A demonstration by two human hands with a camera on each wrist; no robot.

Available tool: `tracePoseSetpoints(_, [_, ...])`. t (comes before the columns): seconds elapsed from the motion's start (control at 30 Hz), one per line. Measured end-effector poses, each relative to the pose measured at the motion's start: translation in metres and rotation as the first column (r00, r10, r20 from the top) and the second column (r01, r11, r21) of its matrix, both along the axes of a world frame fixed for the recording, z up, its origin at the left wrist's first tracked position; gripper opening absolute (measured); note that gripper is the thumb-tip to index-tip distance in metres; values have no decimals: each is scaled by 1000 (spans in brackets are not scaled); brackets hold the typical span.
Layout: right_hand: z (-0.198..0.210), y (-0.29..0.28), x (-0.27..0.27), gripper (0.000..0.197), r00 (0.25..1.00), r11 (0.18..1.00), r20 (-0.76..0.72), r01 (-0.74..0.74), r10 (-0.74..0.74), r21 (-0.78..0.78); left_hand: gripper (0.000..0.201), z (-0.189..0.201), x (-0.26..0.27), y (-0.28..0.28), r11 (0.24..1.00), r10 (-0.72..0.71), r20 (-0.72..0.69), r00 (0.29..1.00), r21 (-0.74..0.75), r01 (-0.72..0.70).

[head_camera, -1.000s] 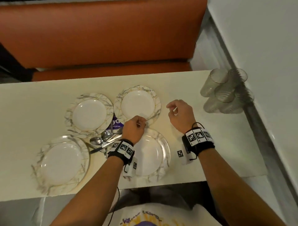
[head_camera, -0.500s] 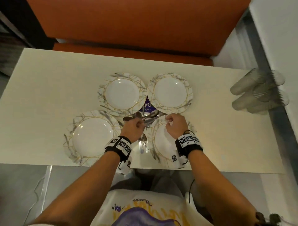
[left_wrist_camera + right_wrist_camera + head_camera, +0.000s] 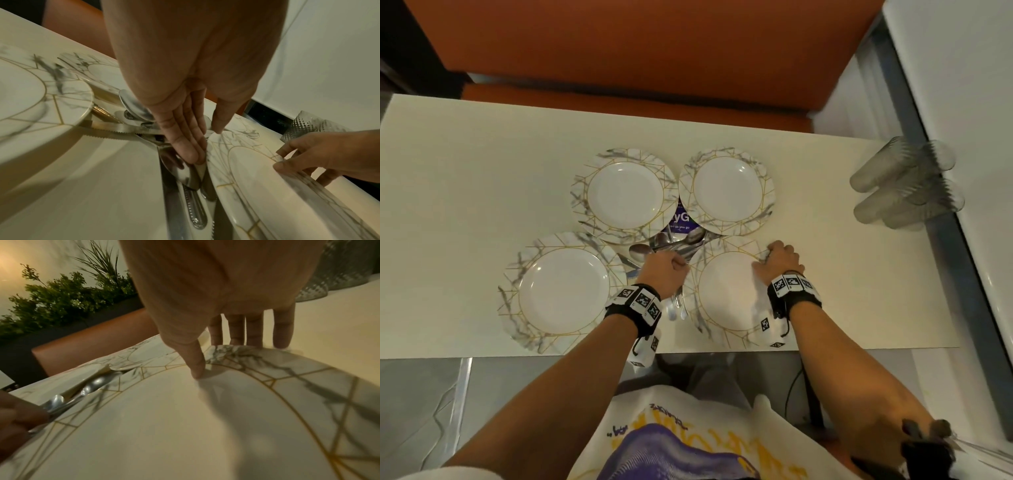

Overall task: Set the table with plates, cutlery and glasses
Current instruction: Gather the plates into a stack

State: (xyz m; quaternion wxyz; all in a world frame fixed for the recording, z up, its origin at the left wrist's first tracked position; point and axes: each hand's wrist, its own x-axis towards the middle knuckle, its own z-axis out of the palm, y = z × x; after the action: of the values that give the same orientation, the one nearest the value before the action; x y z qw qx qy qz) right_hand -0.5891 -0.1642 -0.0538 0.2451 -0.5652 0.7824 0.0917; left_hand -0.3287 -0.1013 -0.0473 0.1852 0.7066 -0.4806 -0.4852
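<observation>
Four marbled white plates with gold lines sit close together on the cream table (image 3: 465, 171). A pile of cutlery (image 3: 681, 245) lies in the gap between them. My left hand (image 3: 666, 270) grips a bundle of that cutlery (image 3: 185, 175) between fingers and thumb (image 3: 205, 146), with handles sticking out toward me. My right hand (image 3: 774, 260) pinches the far right rim of the near-right plate (image 3: 726, 294). Its thumb rests on top of the plate (image 3: 185, 426) and its fingers (image 3: 255, 331) reach over the edge. Several clear glasses (image 3: 907, 188) stand at the table's right end.
The far-left plate (image 3: 625, 197), far-right plate (image 3: 726, 190) and near-left plate (image 3: 561, 291) hold nothing. A purple card (image 3: 681, 219) lies under the cutlery. An orange bench (image 3: 637, 51) runs behind the table and a white wall (image 3: 962, 85) borders the right side.
My right hand has moved from the near-right plate's left side to its far right rim and taken hold of it. My left hand stays on the cutlery.
</observation>
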Motion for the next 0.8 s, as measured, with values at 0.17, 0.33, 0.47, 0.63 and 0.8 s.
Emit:
tracePoseSetpoints(0.17, [13,-8,0,61,995,1000,98,-31,31,2,13,4,2,0,1000,22,16,1000,10,-22])
tracePoseSetpoints(0.33, [58,-28,3,44,961,994,258,-78,96,-78,15,12,6,-1,989,147,-78,986,21,-146])
tracePoseSetpoints(0.47, [104,-54,13,26,931,977,334,-79,144,-200,38,25,12,-7,962,267,-173,948,-5,-272])
tracePoseSetpoints(0.63, [111,-72,36,31,854,933,520,190,-4,-305,88,13,19,-13,908,417,-397,818,152,-390])
tracePoseSetpoints(0.8, [85,-55,70,26,750,908,649,352,-128,-227,66,41,28,-25,722,659,-502,560,215,-658])
